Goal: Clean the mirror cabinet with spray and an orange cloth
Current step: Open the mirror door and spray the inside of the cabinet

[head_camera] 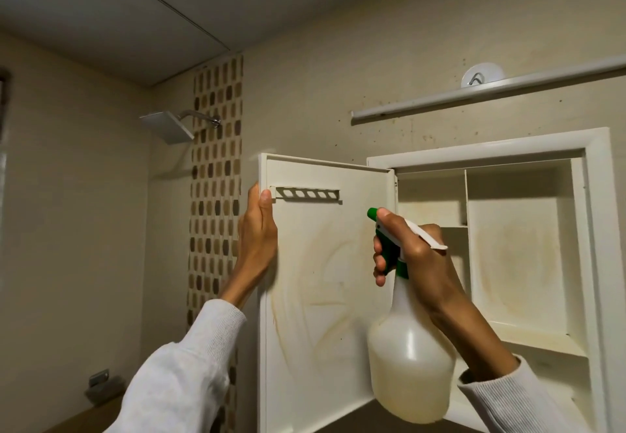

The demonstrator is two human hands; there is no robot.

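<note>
The white mirror cabinet (599,195) is set into the wall, and its door (325,263) is swung open to the left, showing a stained inner face with a small slotted rail near the top. My left hand (255,232) grips the door's outer left edge. My right hand (413,253) holds a white spray bottle (410,361) with a green trigger and nozzle, fingers on the trigger, the nozzle facing the door's inner face. The cabinet's inside has empty yellowed shelves. No orange cloth is in view.
A white tube light (491,92) and a round wall hook (481,76) sit above the cabinet. A square shower head (167,125) juts from the wall at left, beside a vertical strip of brown mosaic tiles (215,178).
</note>
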